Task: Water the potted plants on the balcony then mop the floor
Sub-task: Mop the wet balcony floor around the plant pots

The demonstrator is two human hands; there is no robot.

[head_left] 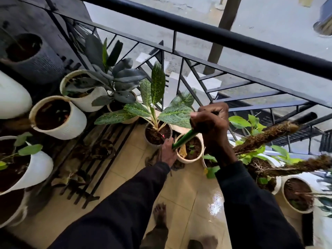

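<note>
A black metal balcony railing crosses above the wet beige tiled floor. White ribbed round plant pots crowd the floor's left side and the foot of the railing. A thin green pole slants over a small cream pot, with the right hand clenched round its upper end and the left hand grasping it lower down.

Long black sleeves on both arms, drab trouser leg, bare feet.
</note>
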